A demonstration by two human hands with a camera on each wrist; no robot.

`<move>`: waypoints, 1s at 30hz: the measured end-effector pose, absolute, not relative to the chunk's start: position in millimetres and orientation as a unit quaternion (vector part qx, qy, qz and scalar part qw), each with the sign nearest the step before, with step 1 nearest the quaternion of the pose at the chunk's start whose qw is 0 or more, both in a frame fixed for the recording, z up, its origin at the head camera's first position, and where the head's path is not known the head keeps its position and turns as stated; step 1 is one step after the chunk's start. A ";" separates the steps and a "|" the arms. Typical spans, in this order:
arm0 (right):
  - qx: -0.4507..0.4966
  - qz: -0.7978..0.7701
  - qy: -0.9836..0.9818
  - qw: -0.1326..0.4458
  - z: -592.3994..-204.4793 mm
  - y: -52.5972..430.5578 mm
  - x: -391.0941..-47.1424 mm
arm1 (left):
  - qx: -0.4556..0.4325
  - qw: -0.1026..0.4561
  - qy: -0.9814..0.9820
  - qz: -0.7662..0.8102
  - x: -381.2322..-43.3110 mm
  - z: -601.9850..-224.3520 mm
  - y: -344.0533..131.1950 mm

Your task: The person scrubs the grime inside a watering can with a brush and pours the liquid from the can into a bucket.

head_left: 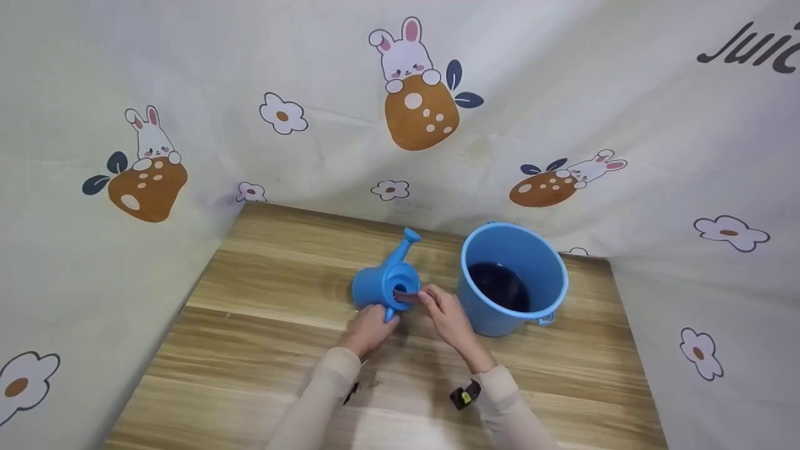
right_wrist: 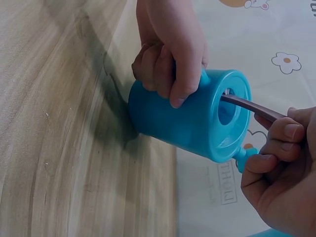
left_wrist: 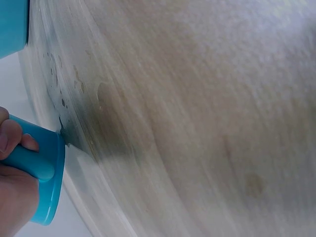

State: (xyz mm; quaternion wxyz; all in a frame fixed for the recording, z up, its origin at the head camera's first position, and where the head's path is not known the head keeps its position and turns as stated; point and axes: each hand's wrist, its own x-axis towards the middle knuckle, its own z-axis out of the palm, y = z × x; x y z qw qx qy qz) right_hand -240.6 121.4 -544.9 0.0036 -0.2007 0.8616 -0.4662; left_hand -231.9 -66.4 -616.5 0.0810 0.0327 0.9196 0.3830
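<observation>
A blue watering can point(head_left: 373, 286) is at the middle of the table, its sprinkler spout toward the back wall. My left hand point(head_left: 367, 329) grips its handle, fingers curled round it, as the right wrist view also shows. Between the thumb and fingers of my right hand point(right_wrist: 284, 170) is a slim brown stick-like handle point(right_wrist: 256, 107). It slants into the round hole in the can's top. The handle's far end is hidden inside the can, so its kind cannot be told.
To the right of the can stands a large blue bucket point(head_left: 484, 315) with dark liquid point(head_left: 500, 286) in its bottom. Water drops point(left_wrist: 63, 102) lie on the wooden table point(head_left: 262, 362). A printed cloth point(head_left: 331, 156) hangs round the back and sides.
</observation>
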 end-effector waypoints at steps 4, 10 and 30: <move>-0.196 -0.462 0.865 0.007 -545.4 119.3 -240.7 | 0.031 0.089 0.915 0.391 -231.3 -615.8 -67.4; -0.199 -0.471 0.859 0.014 -548.7 113.9 -241.8 | 0.029 0.093 0.916 0.390 -231.2 -616.3 -67.4; -0.201 -0.503 0.838 0.070 -566.4 93.2 -245.2 | 0.042 0.070 0.921 0.382 -232.1 -617.0 -66.6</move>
